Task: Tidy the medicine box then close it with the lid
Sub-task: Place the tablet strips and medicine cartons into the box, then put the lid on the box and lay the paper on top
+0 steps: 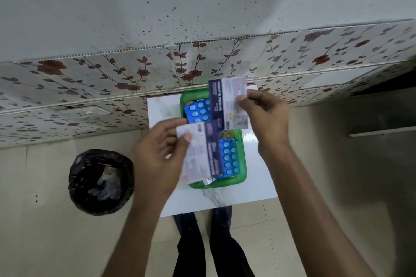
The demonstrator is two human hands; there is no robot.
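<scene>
A green medicine box (243, 164) stands open on a small white table (258, 177). Inside lie two blue blister packs, one near the far end (199, 111) and one near the front right (229, 157), plus some foil strips. My left hand (157, 155) pinches a white and dark blue medicine carton (202, 153) above the box's near left side. My right hand (263, 117) holds a second, similar carton (227, 103) above the box's far end. No lid can be made out.
A round bin lined with a black bag (101, 182) sits on the floor left of the table. A floral-tiled wall (112, 78) runs behind the table. My legs in dark trousers (211, 249) stand at the table's near edge.
</scene>
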